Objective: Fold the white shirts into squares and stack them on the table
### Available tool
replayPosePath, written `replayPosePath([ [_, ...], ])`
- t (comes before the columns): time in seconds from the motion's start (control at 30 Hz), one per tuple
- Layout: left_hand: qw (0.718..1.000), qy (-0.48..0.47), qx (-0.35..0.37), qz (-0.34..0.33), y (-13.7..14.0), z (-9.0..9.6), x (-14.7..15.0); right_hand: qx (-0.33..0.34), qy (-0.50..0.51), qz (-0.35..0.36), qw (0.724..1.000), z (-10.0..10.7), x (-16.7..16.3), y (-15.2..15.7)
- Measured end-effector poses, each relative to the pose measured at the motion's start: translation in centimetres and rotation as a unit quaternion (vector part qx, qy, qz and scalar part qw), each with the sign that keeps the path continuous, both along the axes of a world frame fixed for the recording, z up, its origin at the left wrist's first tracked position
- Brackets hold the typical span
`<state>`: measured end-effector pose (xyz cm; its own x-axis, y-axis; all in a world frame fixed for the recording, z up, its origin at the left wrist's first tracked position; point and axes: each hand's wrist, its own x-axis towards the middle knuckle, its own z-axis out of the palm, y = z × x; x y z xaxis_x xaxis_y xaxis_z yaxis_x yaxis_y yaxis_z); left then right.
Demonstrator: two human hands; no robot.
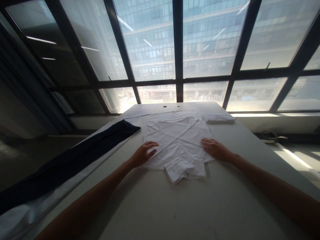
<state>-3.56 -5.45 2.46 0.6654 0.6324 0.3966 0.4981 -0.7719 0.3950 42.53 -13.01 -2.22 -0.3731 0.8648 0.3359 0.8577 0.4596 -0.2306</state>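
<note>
A white shirt [175,136] lies spread on the white table [160,210], with creases across its middle. One short sleeve or folded end juts out toward me at its near side. My left hand [146,152] is at the shirt's left edge, thumb and fingers apart, with nothing between them. On the right edge of the shirt rests my right hand [215,148], its fingers stretched out flat on the cloth. Whether the left fingertips press on the fabric or hover just over it, I cannot tell.
Dark navy trousers or similar cloth [82,155] lie along the table's left side over white fabric [60,186]. A folded white cloth [218,118] sits at the back right. Large windows [152,40] rise behind the table. A coiled hose or cable [271,136] is at right.
</note>
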Motion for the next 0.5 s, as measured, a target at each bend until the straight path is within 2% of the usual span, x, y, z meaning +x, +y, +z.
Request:
replayPosePath([
  [0.13, 0.98, 0.095, -0.066, -0.161, -4.4, 1.5, 2.7, -0.011, 0.054, 0.091, 0.994, 1.4, -1.4, -2.6],
  [0.2, 0.968, 0.122, -0.068, -0.21, -5.8, 1.7, 3.6, -0.035, 0.056, 0.127, 0.99, 2.0, -2.1, -4.0],
  [0.27, 0.967, 0.124, -0.061, -0.215, -6.4, 1.6, 4.3, -0.051, 0.055, 0.152, 0.985, 2.4, -2.6, -5.2],
  [0.37, 0.975, 0.108, -0.068, -0.179, -6.4, 1.0, 4.9, -0.048, 0.074, 0.169, 0.982, 2.4, -3.1, -5.9],
  [0.5, 0.982, 0.05, -0.128, -0.133, -5.9, 0.4, 5.4, -0.039, 0.134, 0.172, 0.975, 1.9, -3.9, -5.4],
])
